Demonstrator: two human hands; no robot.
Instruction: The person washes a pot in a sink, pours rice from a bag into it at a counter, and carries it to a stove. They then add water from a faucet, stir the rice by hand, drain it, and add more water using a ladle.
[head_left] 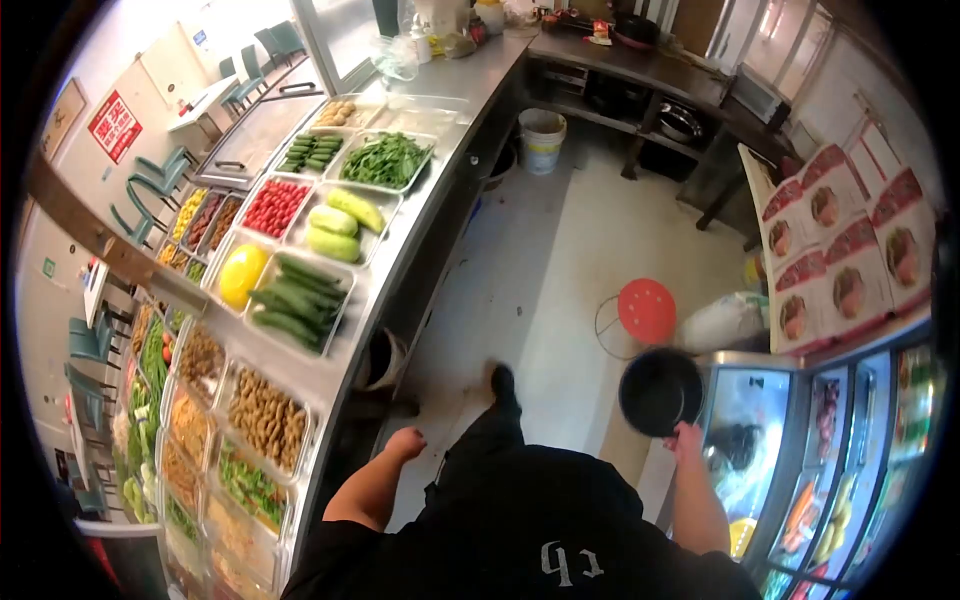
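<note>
In my right hand (pixel 686 441), at the lower right, is a round black pan (pixel 660 390); the fingers close around its handle side, and its dark inside faces up. It is held out beside the glass-front fridge (pixel 745 395). My left hand (pixel 405 444) hangs low on the other side of my body, fingers curled in, with nothing visible in them. The nearest thing to it is the steel counter (pixel 345 375), apart from the hand. On that counter stand clear trays of cucumbers (pixel 297 302), peanuts (pixel 265 418) and red cherry tomatoes (pixel 275 207).
A red-topped stool (pixel 646 311) and a white sack (pixel 725 322) stand on the floor ahead to the right. Farther off is a white bucket (pixel 542 140). Stacked printed boxes (pixel 835 250) rise above the fridge. A dark worktop (pixel 630 62) crosses the back.
</note>
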